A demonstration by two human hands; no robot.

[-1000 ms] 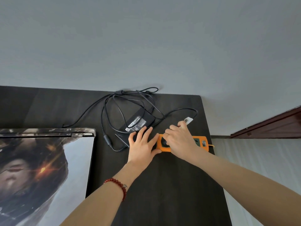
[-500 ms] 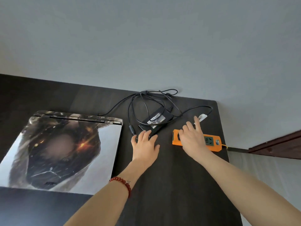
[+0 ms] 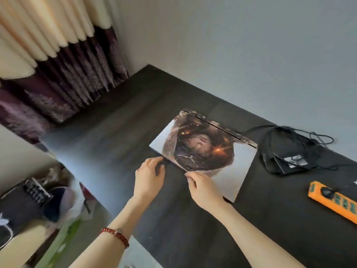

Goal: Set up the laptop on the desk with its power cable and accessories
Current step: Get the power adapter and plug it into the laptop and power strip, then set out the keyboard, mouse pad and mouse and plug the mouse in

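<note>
Closed laptop (image 3: 204,149) lies flat mid worktop (image 3: 119,136), lid w/ printed artwork facing up. Both hands at its near edge: left hand (image 3: 149,177) w/ fingers curled at the near-left corner, right hand (image 3: 204,189) fingertips on the near edge; can't tell if either actually grips it. Red bead bracelet (image 3: 116,235) on left wrist. Right of laptop: black power adapter (image 3: 289,163) w/ tangled cable (image 3: 301,136). Orange power strip (image 3: 336,202) nearer, far right, apart from adapter. Curtain (image 3: 58,60) far left.
</note>
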